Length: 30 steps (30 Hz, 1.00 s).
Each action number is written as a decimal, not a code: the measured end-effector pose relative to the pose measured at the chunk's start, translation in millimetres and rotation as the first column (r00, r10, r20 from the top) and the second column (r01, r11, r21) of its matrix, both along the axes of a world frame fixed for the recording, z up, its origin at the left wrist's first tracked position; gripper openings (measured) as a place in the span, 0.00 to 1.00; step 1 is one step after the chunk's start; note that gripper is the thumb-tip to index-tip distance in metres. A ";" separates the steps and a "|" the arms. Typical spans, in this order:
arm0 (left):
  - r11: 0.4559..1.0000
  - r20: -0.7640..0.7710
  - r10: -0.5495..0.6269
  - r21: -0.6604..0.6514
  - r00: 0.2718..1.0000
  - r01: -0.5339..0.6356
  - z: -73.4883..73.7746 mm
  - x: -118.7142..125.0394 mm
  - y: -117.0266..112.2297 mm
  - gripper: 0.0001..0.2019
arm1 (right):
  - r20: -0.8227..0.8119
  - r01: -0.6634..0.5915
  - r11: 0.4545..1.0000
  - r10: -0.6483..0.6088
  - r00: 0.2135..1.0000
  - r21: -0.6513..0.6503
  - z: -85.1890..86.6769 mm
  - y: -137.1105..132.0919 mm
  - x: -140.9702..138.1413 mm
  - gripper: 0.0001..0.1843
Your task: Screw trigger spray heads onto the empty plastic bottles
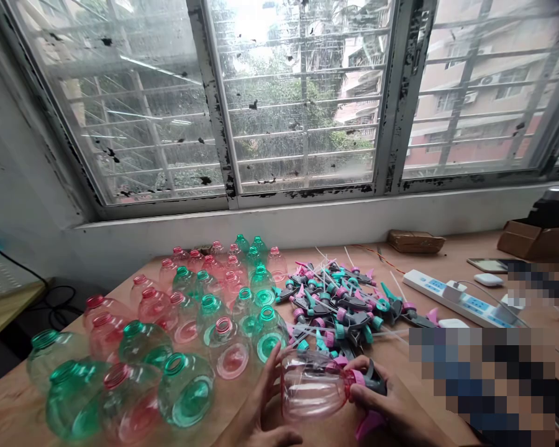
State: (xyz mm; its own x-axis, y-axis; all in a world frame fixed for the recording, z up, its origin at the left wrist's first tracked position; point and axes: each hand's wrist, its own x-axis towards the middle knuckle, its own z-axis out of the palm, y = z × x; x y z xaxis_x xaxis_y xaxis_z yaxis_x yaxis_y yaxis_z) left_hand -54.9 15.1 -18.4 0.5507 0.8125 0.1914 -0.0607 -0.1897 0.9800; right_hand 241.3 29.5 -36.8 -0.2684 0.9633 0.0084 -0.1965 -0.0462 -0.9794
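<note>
A clear pink spray bottle (310, 388) lies on its side in front of me, its base toward the left. My right hand (384, 400) is closed around its neck, where a grey and pink trigger spray head (372, 380) sits on the mouth. Fingers apart, my left hand (261, 413) curves beside the bottle's base; whether it touches the bottle I cannot tell. A magenta trigger part (371, 424) shows below my right hand. Just beyond the bottle is a pile of loose spray heads (335, 304) in grey, pink and teal, with thin white tubes.
Several capless green bottles (186, 391) and pink bottles (130, 403) stand upright across the left of the wooden table (7, 400). To the right lie a white power strip (461, 299), a brown package (415, 241) and a cardboard box (535, 239). A window stands behind.
</note>
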 end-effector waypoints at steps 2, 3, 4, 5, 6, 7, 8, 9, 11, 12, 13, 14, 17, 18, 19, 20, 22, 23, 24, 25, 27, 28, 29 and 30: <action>1.000 0.017 0.012 -0.021 1.000 -0.012 2.5 -0.1 0.2 0.48 | -0.005 -0.003 1.000 0.003 1.000 0.001 -0.2 0.4 0.0 0.24; 1.000 0.014 0.012 -0.024 1.000 -0.012 4.9 0.3 0.1 0.46 | -0.008 -0.005 1.000 0.005 1.000 0.002 -0.4 0.6 0.0 0.24; 1.000 0.008 0.004 -0.021 1.000 -0.004 7.5 0.9 -0.2 0.45 | -0.011 -0.006 1.000 0.007 1.000 0.002 -0.6 0.8 0.1 0.24; 1.000 0.002 -0.016 -0.012 1.000 0.016 9.9 1.6 -0.5 0.45 | -0.015 -0.008 1.000 0.008 1.000 0.003 -0.8 0.9 0.2 0.24; 0.999 -0.003 -0.042 0.006 0.999 0.043 11.6 2.2 -0.7 0.45 | -0.019 -0.008 1.000 0.009 1.000 0.006 -1.1 1.0 0.3 0.23; 0.998 -0.009 -0.056 0.024 0.998 0.057 12.2 2.6 -0.7 0.45 | -0.023 -0.009 1.000 0.009 1.000 0.009 -1.4 1.1 0.4 0.23; 0.998 -0.017 -0.053 0.035 0.998 0.054 11.4 2.8 -0.4 0.44 | -0.026 -0.010 1.000 0.011 1.000 0.011 -1.7 1.1 0.5 0.22; 0.999 -0.028 -0.036 0.036 0.999 0.037 9.3 2.5 0.1 0.43 | -0.028 -0.012 1.000 0.013 1.000 0.013 -2.1 1.1 0.5 0.22; 0.999 -0.035 -0.018 0.043 0.999 0.019 1.8 1.2 1.8 0.44 | -0.031 -0.018 1.000 0.018 0.999 0.013 -3.1 1.1 0.7 0.22; 0.999 -0.022 -0.018 0.047 1.000 0.019 -2.6 0.3 2.9 0.46 | -0.031 -0.020 1.000 0.020 0.999 0.011 -3.5 1.1 0.7 0.22; 0.999 -0.003 -0.023 0.048 1.000 0.023 -6.5 -0.4 3.9 0.49 | -0.030 -0.021 1.000 0.021 0.999 0.011 -4.0 1.2 0.8 0.22; 0.998 0.018 -0.036 0.050 0.999 0.035 -9.5 -0.9 4.6 0.52 | -0.029 -0.019 1.000 0.020 0.999 0.012 -4.4 1.3 0.8 0.22; 1.000 0.037 -0.019 -0.013 0.999 0.020 -9.0 -0.2 4.5 0.51 | -0.030 -0.014 1.000 0.014 0.999 0.020 -5.3 2.0 0.9 0.22; 0.999 0.036 -0.022 -0.042 0.999 0.023 -6.1 0.6 3.8 0.49 | -0.034 -0.013 1.000 0.014 0.999 0.021 -5.6 2.2 0.9 0.22; 0.998 0.036 -0.026 -0.063 0.999 0.029 -2.5 1.6 2.9 0.47 | -0.039 -0.013 1.000 0.014 0.999 0.019 -6.0 2.5 0.9 0.22; 0.997 0.033 -0.030 -0.072 0.999 0.032 1.3 2.4 1.9 0.47 | -0.044 -0.014 1.000 0.015 0.999 0.016 -6.4 2.6 0.9 0.22; 0.998 0.002 -0.020 -0.057 1.000 0.020 7.6 3.4 0.0 0.46 | -0.051 -0.018 1.000 0.019 0.998 0.006 -7.3 2.8 0.9 0.22; 0.999 -0.032 0.002 -0.043 0.999 -0.003 9.6 3.5 -0.9 0.45 | -0.053 -0.020 1.000 0.021 0.998 0.002 -7.7 2.8 0.9 0.22; 0.999 -0.067 0.034 -0.028 0.997 -0.036 10.7 3.4 -1.6 0.44 | -0.054 -0.023 1.000 0.023 0.998 -0.002 -7.9 2.8 0.9 0.22; 0.998 -0.095 0.059 -0.014 0.994 -0.060 11.0 3.3 -2.1 0.43 | -0.055 -0.025 1.000 0.025 0.998 -0.004 -8.1 2.7 0.9 0.22; 0.998 -0.109 0.061 0.004 0.992 -0.061 9.7 3.2 -2.2 0.42 | -0.058 -0.029 1.000 0.028 0.998 -0.005 -7.9 2.4 0.7 0.22; 0.999 -0.099 0.048 0.009 0.994 -0.047 8.5 3.4 -1.8 0.43 | -0.059 -0.030 1.000 0.030 0.998 -0.005 -7.7 2.3 0.7 0.22; 1.000 -0.079 0.031 0.008 0.996 -0.030 7.3 3.7 -1.1 0.45 | -0.060 -0.030 1.000 0.029 0.998 -0.005 -7.3 2.2 0.6 0.22; 1.000 -0.052 0.019 0.000 0.998 -0.019 6.4 4.2 -0.4 0.47 | -0.059 -0.029 1.000 0.029 0.998 -0.003 -7.0 2.2 0.5 0.22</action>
State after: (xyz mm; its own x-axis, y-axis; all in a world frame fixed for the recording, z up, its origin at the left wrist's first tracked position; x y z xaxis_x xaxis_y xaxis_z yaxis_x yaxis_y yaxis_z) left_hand -50.7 14.7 -12.0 0.5446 0.8228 0.1623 -0.0061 -0.1896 0.9818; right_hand 241.9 31.6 -43.8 -0.2952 0.9552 0.0219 -0.2529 -0.0560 -0.9659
